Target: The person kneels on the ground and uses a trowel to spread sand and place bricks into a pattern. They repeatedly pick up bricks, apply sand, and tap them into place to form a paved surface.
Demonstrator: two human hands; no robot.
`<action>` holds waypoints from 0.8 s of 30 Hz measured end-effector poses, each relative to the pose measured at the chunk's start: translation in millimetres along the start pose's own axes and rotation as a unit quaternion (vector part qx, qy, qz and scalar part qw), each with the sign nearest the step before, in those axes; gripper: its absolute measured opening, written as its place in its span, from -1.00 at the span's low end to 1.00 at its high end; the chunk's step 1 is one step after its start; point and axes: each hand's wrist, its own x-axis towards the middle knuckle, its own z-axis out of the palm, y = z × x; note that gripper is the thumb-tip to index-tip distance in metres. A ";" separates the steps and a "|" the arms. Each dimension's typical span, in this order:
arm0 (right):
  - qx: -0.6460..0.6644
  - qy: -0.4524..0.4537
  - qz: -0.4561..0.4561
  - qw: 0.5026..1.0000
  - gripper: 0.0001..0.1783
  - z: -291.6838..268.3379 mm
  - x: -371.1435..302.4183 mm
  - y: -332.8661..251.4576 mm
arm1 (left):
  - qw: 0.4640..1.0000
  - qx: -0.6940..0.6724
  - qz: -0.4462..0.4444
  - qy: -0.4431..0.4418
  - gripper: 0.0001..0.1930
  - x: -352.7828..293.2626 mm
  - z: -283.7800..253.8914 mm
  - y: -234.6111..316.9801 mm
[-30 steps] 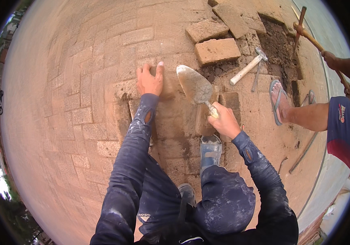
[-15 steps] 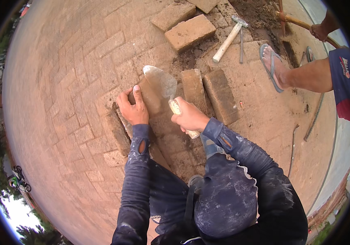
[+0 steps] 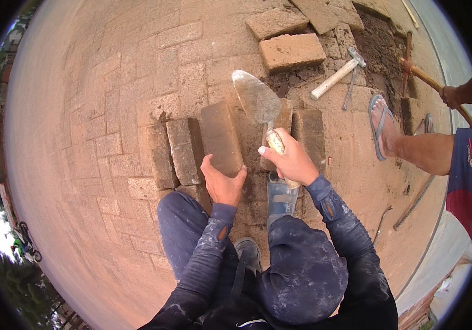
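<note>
My left hand point(image 3: 224, 184) grips the near end of a brown paving brick point(image 3: 222, 135), with thumb and fingers on either side of it. In my right hand point(image 3: 295, 160) is a trowel point(image 3: 256, 98), held by its worn pale handle. The trowel's dusty blade points away from me, just beyond and right of that brick, partly over another paver point(image 3: 284, 113). A darker paver point(image 3: 308, 137) lies beside that one on the right. Left of the gripped brick, a rough paver point(image 3: 185, 151) leans close to a further paver point(image 3: 160, 157).
A white-handled hammer point(image 3: 335, 78) and a thin metal rod point(image 3: 350, 91) lie near loose pavers point(image 3: 292, 52) and dug soil point(image 3: 376, 49). At the right, a co-worker's sandalled foot point(image 3: 383, 124) stands close, and their hand point(image 3: 451, 97) holds a wooden-handled tool point(image 3: 426, 78). A ribbed bar point(image 3: 413, 203) lies nearby.
My left hand has moved from the brick's far left side to its near end. The trowel has shifted off the brick to the right. The whole view has turned somewhat.
</note>
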 end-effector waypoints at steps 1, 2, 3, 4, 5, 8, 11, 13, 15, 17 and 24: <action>-0.033 0.009 -0.036 0.999 -0.52 -3.0 0.2 2.8 | 0.999 0.027 0.014 -0.012 -0.10 -12.0 3.6 -13.3; -0.064 0.016 -0.072 0.995 -0.53 -5.7 1.4 6.9 | 0.998 0.053 0.027 -0.026 -0.07 -22.8 7.6 -26.8; -0.095 0.027 -0.102 0.990 -0.54 -10.6 1.6 14.2 | 0.996 0.087 0.025 -0.022 0.02 -31.9 11.4 -32.8; -0.151 0.030 -0.114 0.981 -0.55 -13.3 3.2 16.5 | 0.996 0.081 0.015 -0.035 0.04 -35.0 5.3 -26.1; -0.205 0.032 -0.128 0.970 -0.56 -16.8 9.2 16.6 | 0.996 0.075 0.005 -0.049 0.05 -34.7 0.4 -20.0; -0.360 0.012 -0.152 0.920 -0.61 -11.9 24.4 -5.7 | 0.996 0.063 -0.027 -0.048 0.12 -38.5 -5.0 -25.4; -0.528 0.014 -0.158 0.834 -0.67 5.8 51.3 -43.5 | 0.994 0.024 -0.101 -0.044 0.10 -51.3 4.9 -30.6; -0.559 0.005 -0.213 0.802 -0.67 7.4 81.1 -46.4 | 0.993 -0.015 -0.114 -0.021 0.06 -51.2 3.3 -28.3; -0.574 -0.008 -0.259 0.777 -0.67 3.8 96.1 -31.4 | 0.991 -0.069 -0.110 0.020 -0.05 -37.4 -5.9 -25.0; -0.587 -0.112 -0.222 0.770 -0.66 13.3 72.7 -23.7 | 0.980 -0.139 -0.101 0.102 -0.11 -1.4 -46.7 -18.2; -0.641 -0.042 -0.232 0.730 -0.65 18.7 65.3 -50.1 | 0.932 -0.228 -0.068 0.273 -0.19 82.5 -129.1 -25.0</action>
